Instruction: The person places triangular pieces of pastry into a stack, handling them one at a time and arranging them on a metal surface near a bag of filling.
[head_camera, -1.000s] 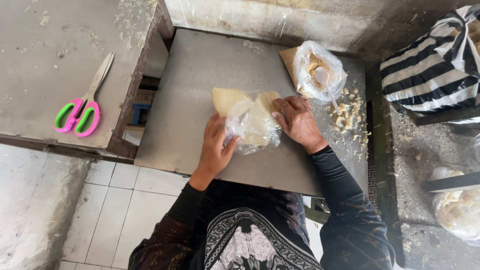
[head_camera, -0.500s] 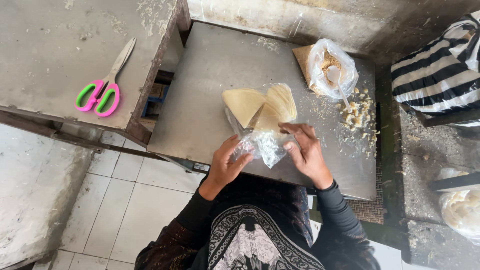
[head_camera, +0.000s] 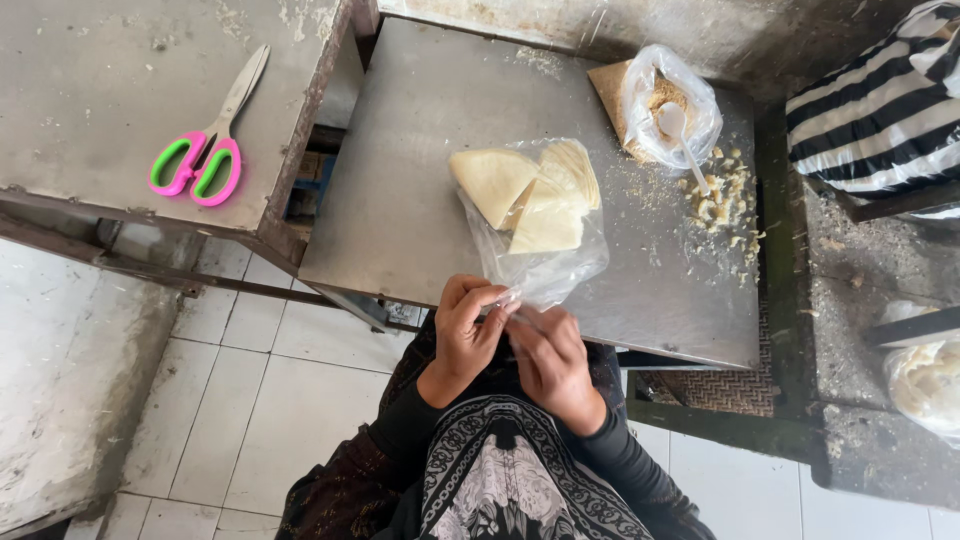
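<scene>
A clear plastic bag (head_camera: 545, 262) lies on the grey metal table (head_camera: 400, 190) with three pale folded triangular pastry pieces (head_camera: 530, 195) inside. Its open neck is drawn toward me over the table's front edge. My left hand (head_camera: 465, 335) pinches the neck between thumb and fingers. My right hand (head_camera: 548, 362) grips the same neck just beside it, fingers closed. Both hands sit in front of my patterned black-and-white clothing.
A second clear bag (head_camera: 668, 108) with crumbly filling and a white spoon (head_camera: 682, 140) rests at the table's far right, crumbs (head_camera: 725, 195) scattered beside it. Pink-and-green scissors (head_camera: 205, 150) lie on the left table. A striped cloth (head_camera: 880, 110) is at right. White floor tiles lie below.
The bag has been pulled toward me and its neck gathered. Both hands moved from the bag's body down to the twisted opening at the table's front edge.
</scene>
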